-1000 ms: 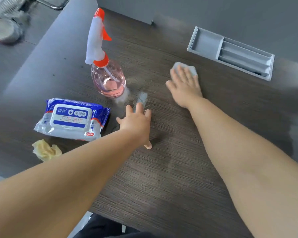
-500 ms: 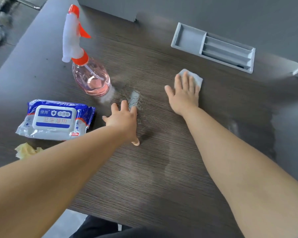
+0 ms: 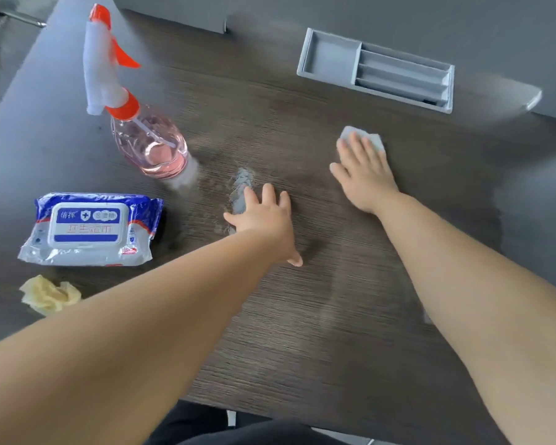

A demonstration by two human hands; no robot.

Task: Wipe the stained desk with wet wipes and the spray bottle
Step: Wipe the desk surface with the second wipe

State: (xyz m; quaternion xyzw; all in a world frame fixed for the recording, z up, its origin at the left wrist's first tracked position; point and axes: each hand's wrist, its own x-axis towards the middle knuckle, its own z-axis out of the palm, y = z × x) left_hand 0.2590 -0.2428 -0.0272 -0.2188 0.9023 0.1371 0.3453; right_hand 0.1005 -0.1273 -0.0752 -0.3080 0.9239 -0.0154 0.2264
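A person leans over a dark wood-grain worktop point(image 3: 302, 332). A crumpled yellow wipe point(image 3: 50, 293) lies at 8 o'clock, with a blue wet wipes pack point(image 3: 90, 228) just beyond it. The left hand point(image 3: 264, 220) rests flat at centre, fingers point(image 3: 268, 194) spread, touching a pale grey stain point(image 3: 243, 183). At 2 o'clock the right hand point(image 3: 363, 175) presses a white wet wipe point(image 3: 363, 134) under straight fingers. The pink spray bottle point(image 3: 148, 146) stands at 10 o'clock, and a grey organiser tray point(image 3: 376, 70) sits at 1 o'clock.
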